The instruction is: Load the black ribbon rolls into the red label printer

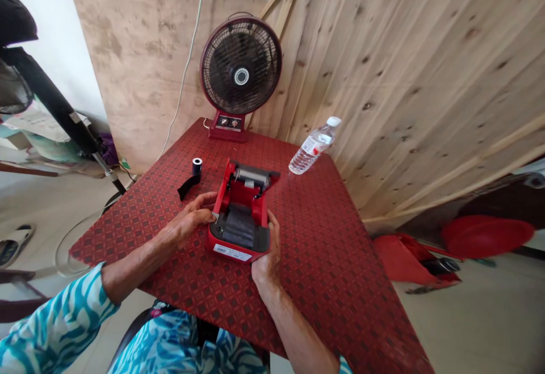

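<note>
A red printer (240,221) sits on the table in front of me, its lid (251,176) raised at the far side. Dark ribbon-like material (239,223) spans the near part of its inside, and a white label (232,252) is on its front. My left hand (191,221) grips the printer's left side, thumb at the upper edge. Around the right side curls my right hand (269,252), its fingers partly hidden behind the housing. Beyond my left hand stands a small roll of black ribbon (196,167) with its loose end (188,185) trailing on the table.
The patterned red tabletop (315,260) carries a dark red fan (240,73) at the back and a water bottle (314,146) at the right rear. A wooden wall (404,79) rises behind. Red plastic items (404,257) are beside the table; a black stand (63,101) is at left.
</note>
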A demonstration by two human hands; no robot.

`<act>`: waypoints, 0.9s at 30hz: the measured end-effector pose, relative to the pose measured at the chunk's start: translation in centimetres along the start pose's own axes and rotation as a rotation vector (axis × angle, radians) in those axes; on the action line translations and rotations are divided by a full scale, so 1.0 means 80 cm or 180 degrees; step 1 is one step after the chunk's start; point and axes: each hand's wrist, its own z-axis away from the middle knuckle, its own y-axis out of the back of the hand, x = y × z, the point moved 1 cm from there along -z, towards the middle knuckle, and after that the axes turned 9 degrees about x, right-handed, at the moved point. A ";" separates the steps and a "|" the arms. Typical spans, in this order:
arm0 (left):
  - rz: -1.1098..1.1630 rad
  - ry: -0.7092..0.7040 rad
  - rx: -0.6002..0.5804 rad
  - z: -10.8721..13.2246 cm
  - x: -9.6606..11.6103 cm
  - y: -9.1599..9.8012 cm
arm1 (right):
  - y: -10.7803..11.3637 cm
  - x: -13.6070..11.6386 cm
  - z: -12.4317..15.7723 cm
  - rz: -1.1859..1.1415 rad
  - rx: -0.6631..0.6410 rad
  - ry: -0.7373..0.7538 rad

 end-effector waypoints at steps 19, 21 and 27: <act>-0.3064 -0.2358 -0.0479 0.006 0.068 -0.023 | -0.001 0.007 -0.009 0.0188 -0.0294 0.0356; -0.4022 -0.2585 -0.1008 -0.010 0.079 -0.047 | 0.000 0.008 -0.010 0.0205 -0.0286 0.0395; -0.6421 -0.2134 -0.1098 -0.054 0.073 -0.103 | -0.002 0.008 -0.013 0.0200 -0.0379 0.0437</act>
